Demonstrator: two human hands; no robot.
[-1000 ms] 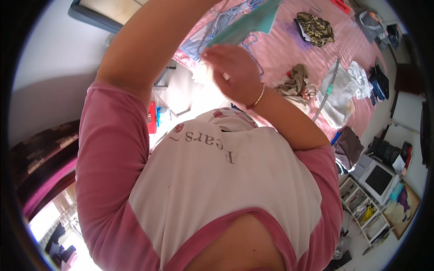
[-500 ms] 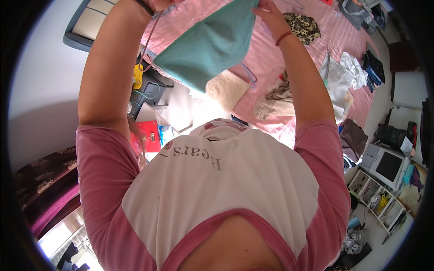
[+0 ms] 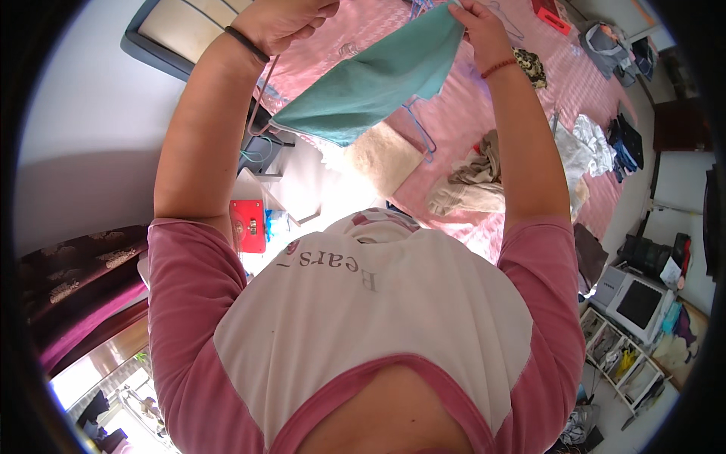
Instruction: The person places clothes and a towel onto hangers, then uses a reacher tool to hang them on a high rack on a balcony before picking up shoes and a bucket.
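Note:
A teal piece of fabric (image 3: 370,79), perhaps a garment, stretches slanting between my raised arms above the bed. My right hand (image 3: 484,34), with a red beaded bracelet at the wrist, pinches its upper right corner between thumb and fingers. My left hand (image 3: 287,23), a black band round its wrist, is closed at the top edge of the view. A thin pinkish clothes hanger (image 3: 262,102) comes down from that hand, its rounded end beside the fabric's lower left tip. The rest of the hanger is hidden by hand and fabric.
Under the fabric lies a pink bedspread (image 3: 461,121) with a blue hanger (image 3: 423,132), crumpled beige clothes (image 3: 469,185), white clothes (image 3: 594,144) and a leopard-print cloth (image 3: 531,68). A cream fluffy cushion (image 3: 382,159) sits at the bed's edge. A red box (image 3: 550,15) lies at the far right.
The fabric's right corner has moved right and slightly down with my right hand, and the fabric looks narrower. My left hand has come lower into view with the hanger.

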